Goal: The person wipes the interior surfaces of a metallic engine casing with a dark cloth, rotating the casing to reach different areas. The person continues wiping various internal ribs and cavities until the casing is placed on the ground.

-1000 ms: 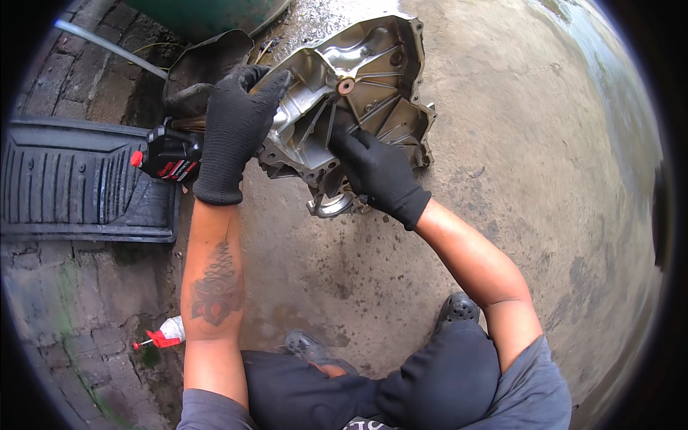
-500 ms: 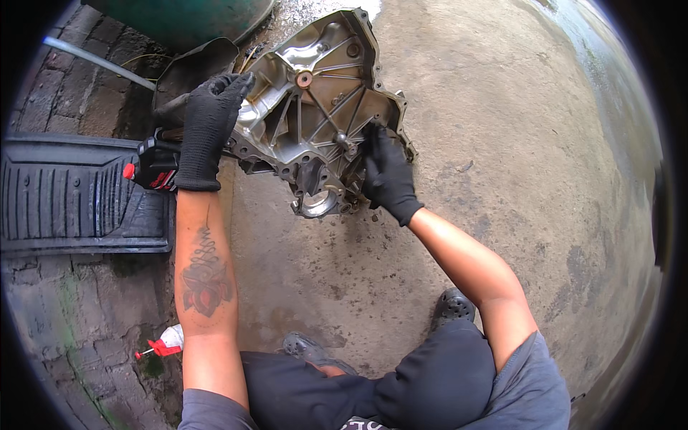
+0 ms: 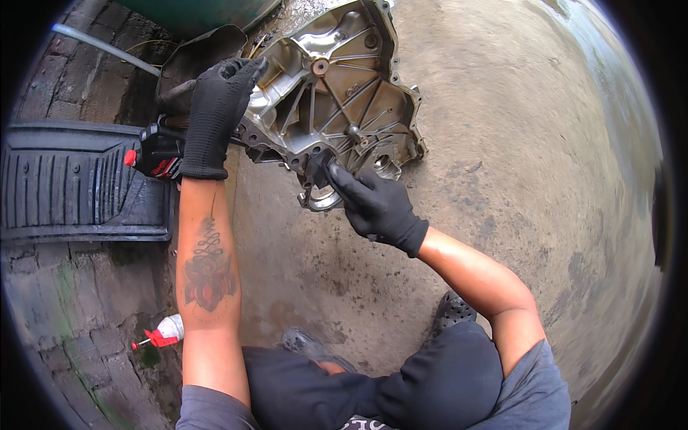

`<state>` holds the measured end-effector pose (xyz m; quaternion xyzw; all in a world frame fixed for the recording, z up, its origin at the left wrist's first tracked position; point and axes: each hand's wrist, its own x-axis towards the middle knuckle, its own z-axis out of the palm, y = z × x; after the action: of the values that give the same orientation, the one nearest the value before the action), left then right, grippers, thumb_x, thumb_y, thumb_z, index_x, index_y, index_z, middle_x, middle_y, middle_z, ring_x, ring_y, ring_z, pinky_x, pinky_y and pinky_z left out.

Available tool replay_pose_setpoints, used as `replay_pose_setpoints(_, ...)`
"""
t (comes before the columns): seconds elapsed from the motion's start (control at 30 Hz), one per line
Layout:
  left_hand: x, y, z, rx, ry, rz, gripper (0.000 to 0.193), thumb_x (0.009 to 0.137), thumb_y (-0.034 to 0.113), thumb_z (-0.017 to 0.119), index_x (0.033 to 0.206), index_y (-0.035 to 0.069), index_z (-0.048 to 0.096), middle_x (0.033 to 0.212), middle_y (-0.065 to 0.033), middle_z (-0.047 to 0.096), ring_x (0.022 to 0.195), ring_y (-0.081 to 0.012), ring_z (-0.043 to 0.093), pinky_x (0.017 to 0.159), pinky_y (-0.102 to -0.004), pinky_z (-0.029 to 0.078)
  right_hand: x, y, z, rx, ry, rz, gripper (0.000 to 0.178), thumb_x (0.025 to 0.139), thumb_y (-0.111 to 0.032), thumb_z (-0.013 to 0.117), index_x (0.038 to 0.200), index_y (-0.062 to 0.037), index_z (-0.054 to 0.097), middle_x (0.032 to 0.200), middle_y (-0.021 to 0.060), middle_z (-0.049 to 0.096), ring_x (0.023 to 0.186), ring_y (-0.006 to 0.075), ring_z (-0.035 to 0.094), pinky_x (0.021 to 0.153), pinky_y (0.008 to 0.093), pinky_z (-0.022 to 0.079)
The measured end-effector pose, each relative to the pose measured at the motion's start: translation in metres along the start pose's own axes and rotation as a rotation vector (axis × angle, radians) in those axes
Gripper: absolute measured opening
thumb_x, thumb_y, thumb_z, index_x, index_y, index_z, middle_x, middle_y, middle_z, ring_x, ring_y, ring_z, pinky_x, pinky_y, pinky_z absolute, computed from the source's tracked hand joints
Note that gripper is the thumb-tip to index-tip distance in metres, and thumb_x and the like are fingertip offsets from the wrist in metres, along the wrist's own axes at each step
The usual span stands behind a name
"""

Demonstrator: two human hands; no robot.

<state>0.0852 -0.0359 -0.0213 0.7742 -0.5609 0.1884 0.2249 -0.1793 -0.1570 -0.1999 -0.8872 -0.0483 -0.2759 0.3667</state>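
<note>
A large ribbed gearbox housing [image 3: 308, 107] of cast metal stands tilted ahead of me, its hollow inner side facing me. My left hand [image 3: 226, 107], in a black knitted glove, is closed on the housing's left edge. My right hand [image 3: 380, 204], gloved too, is at the lower edge, beside a ring-shaped opening [image 3: 324, 199]. Its fingers are bent against the metal there, and the fingertips are partly hidden. Behind my left wrist a black bottle [image 3: 159, 154] with a red cap shows in part.
A ribbed black rubber mat [image 3: 79, 183] lies on the brick paving at left. Nearer me is a white spray bottle [image 3: 170, 328] with a red trigger. A green drum [image 3: 201, 11] stands at the back, with a pale pipe [image 3: 104, 46] left of it. Stained concrete [image 3: 516, 158] extends rightward.
My right hand has slid down and left, from the housing's right inner side to its lower edge, with fingers more bent. The housing appears slightly higher and farther right; my left hand stays on it.
</note>
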Motion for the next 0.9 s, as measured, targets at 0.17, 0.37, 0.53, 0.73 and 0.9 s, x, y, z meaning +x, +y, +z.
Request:
replay_pose_setpoints(0.17,-0.003,0.011,-0.003,-0.252,-0.006,-0.336,0.04,0.097,0.033,0.072,0.098,-0.006,0.075,0.072,-0.0134,0.068,0.063,-0.0165,0.055,0.066,-0.0355,0.05,0.022,-0.034,0.043,-0.21,-0.004,0.101,0.072,0.087,-0.017,0.065,0.151,0.0052,0.04,0.106,0.0207,0.062,0.083,0.0353,0.069,0.059,0.0459,0.055)
replay_pose_setpoints(0.37,0.001,0.022,-0.007,-0.306,-0.01,-0.502,0.045,0.096,0.038,0.073,0.097,-0.007,0.076,0.071,-0.01,0.07,0.064,-0.0137,0.056,0.066,-0.0342,0.05,0.005,-0.038,0.067,0.152,-0.288,0.405,0.085,0.086,-0.021,0.065,0.159,-0.0051,0.025,0.098,0.0252,0.066,0.078,0.0407,0.069,0.066,0.05,0.055)
replay_pose_setpoints(0.53,0.006,0.027,-0.013,-0.313,-0.076,-0.593,0.039,0.096,0.033,0.073,0.101,-0.006,0.076,0.077,-0.0077,0.071,0.07,-0.0122,0.058,0.07,-0.0324,0.05,-0.002,-0.028,0.066,0.506,-0.31,0.416,0.092,0.089,-0.022,0.062,0.166,-0.0143,0.011,0.081,0.0225,0.068,0.074,0.0376,0.071,0.067,0.046,0.058)
replay_pose_setpoints(0.73,0.009,0.029,-0.02,-0.252,-0.15,-0.635,0.032,0.098,0.024,0.071,0.113,-0.004,0.075,0.095,-0.0078,0.075,0.086,-0.0106,0.062,0.081,-0.0299,0.051,-0.022,-0.031,0.062,0.655,-0.541,0.454,0.098,0.09,-0.023,0.06,0.168,-0.0206,0.0,0.09,0.0218,0.071,0.075,0.0363,0.072,0.07,0.0475,0.058)
replay_pose_setpoints(0.9,0.004,0.017,-0.01,-0.158,-0.038,-0.365,0.044,0.095,0.039,0.074,0.095,-0.005,0.076,0.071,-0.0129,0.07,0.062,-0.016,0.061,0.065,-0.0358,0.051,-0.023,-0.007,0.048,-0.091,-0.696,0.335,0.062,0.092,-0.023,0.059,0.153,-0.0273,0.046,0.105,0.017,0.073,0.082,0.0321,0.073,0.07,0.0477,0.058)
